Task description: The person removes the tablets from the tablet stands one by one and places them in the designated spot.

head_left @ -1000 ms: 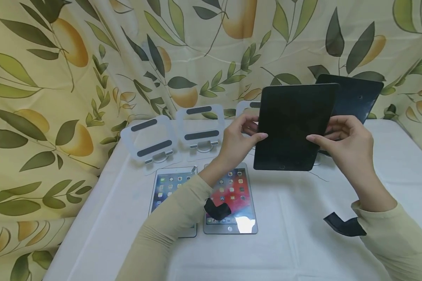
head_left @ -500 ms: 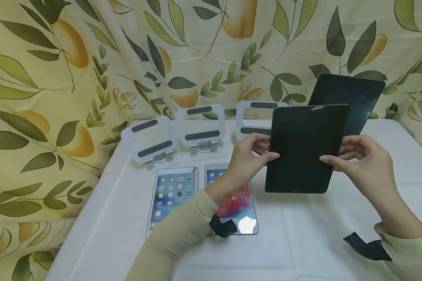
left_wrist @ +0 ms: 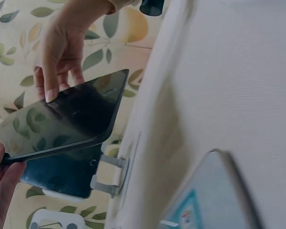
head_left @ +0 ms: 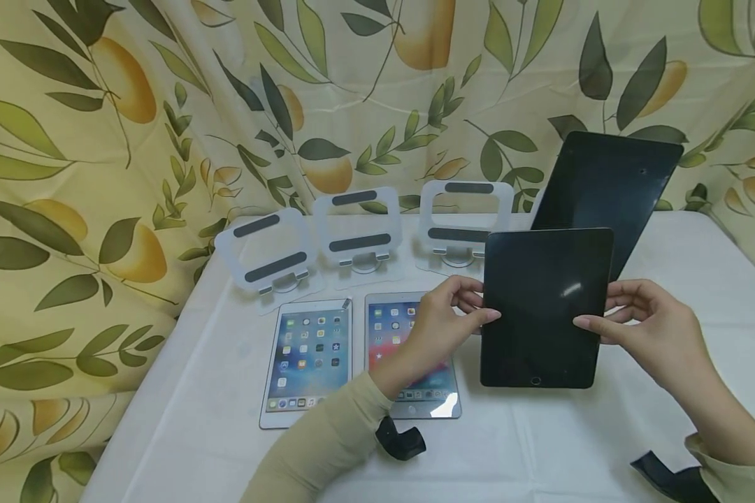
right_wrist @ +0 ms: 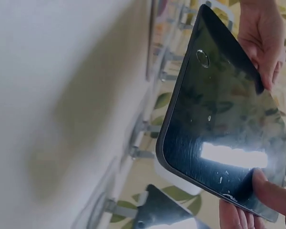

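Note:
A black tablet [head_left: 541,300] with a dark screen and a round home button is held upright above the white table. My left hand [head_left: 453,318] grips its left edge, thumb on the front and fingers behind. On the opposite edge my right hand [head_left: 651,321] pinches it the same way, thumb lying on the screen. In the right wrist view the tablet [right_wrist: 224,109] shows scratches and a bright reflection. Its lower edge hangs over the cloth, which carries its shadow. Two tablets with lit screens, one blue [head_left: 311,356] and one red and blue [head_left: 443,398], lie to the left.
Along the back stand three white tablet stands [head_left: 266,248], [head_left: 357,216], [head_left: 465,209] with dark pads. At the back right a larger dark tablet [head_left: 610,188] leans on a stand, partly behind the held one. A leaf-patterned curtain [head_left: 377,91] hangs behind the white table [head_left: 195,419].
Both hands have brought the black tablet down and slightly to the right, closer to the table. The third stand, hidden at first, now shows fully. The lying tablets have stayed put.

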{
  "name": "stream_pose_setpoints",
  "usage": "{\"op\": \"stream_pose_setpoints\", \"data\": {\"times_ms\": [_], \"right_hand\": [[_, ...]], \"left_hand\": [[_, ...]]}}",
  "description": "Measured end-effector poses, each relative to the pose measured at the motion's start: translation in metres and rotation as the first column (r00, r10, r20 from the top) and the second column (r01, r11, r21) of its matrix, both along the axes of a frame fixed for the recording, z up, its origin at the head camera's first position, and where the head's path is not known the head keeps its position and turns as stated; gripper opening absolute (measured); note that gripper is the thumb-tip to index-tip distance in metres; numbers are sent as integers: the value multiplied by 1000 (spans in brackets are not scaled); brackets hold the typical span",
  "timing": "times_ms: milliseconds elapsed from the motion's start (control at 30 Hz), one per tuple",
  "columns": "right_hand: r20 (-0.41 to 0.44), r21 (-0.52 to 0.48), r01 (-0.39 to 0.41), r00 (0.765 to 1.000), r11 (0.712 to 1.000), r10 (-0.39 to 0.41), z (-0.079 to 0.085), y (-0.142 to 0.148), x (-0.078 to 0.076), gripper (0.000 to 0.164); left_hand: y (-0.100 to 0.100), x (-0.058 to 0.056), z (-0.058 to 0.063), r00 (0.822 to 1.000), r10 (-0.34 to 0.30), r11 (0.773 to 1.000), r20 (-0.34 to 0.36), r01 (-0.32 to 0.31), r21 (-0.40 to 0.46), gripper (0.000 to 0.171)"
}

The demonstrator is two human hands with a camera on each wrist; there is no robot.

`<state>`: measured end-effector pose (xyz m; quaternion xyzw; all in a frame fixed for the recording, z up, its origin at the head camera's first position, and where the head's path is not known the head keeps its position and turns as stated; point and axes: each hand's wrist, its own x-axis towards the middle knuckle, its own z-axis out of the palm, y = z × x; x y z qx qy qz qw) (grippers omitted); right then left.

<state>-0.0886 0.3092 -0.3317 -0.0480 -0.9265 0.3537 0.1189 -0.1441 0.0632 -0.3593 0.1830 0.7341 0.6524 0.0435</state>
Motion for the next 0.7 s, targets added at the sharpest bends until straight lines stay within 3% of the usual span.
{"op": "stream_pose_setpoints", "data": {"times_ms": [200,533,700], "right_hand": [[106,10,-32,994,999,31,-12,0,1,59],[216,-2,-58,975,998,57,-27,-1,-4,61],[268,-17,-78,960,997,80,-35,1,-4,63]], "left_hand": [[-2,6,-18,997,-12,1000,78,12,4,34],[-2,5,-34,995,-16,1000,99,18,-23,34],[-1,5,-39,993,-30,996,114,39,-85,34]]}}
